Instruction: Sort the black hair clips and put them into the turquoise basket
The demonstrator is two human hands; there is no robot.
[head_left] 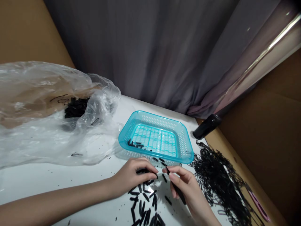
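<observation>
My left hand is in front of the basket, thumb and forefinger pinched on a small black piece. Close by on the right, my right hand grips a slim black pointed tool; its exact kind does not show. The tool's tip is a short way from the left fingertips. Below and between the hands, many short black strips lie scattered on the white table. Just beyond them stands a turquoise plastic basket with a few similar strips at its near left.
A clear plastic bag with a dark heap of pieces spreads over the left. To the right lie a tangled pile of black loops, a black cylindrical object and a pink-handled tool. A grey curtain hangs behind.
</observation>
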